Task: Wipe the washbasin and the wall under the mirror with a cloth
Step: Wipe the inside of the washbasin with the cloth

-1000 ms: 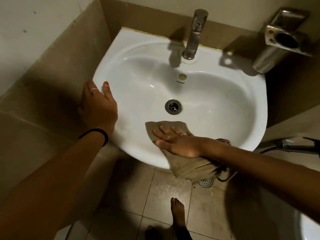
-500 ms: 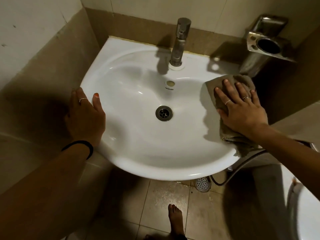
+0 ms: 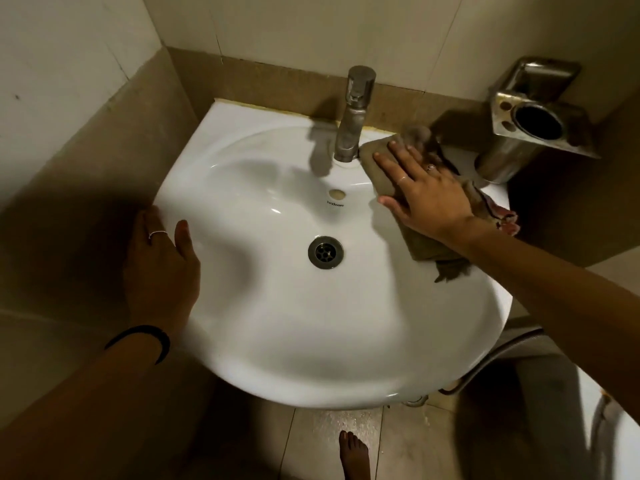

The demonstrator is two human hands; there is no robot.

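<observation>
The right hand (image 3: 427,192) has slid the cloth (image 3: 420,237) from the right rim of the washbasin (image 3: 277,323) to the far ledge, so that the cloth's leading edge now lies just beside the base of the tap (image 3: 353,116), on its right. That grip is released: the fingers lie straight and spread, pressing the brown cloth flat against the white ceramic, while the rest of the cloth trails back under the wrist and down the inner right slope of the bowl. The left hand (image 3: 161,268) has stayed on the left rim, fingers loosely laid over the edge and the thumb resting on the inside, grasping nothing firmly; a dark band (image 3: 145,336) circles its wrist. The drain (image 3: 325,252) sits at the bowl's middle, with the overflow hole (image 3: 336,194) beyond it. A steel holder (image 3: 530,123) is fixed to the wall at the far right, close to the basin's corner. A bare foot (image 3: 353,457) stands on the tiled floor (image 3: 332,441) below the near rim.
</observation>
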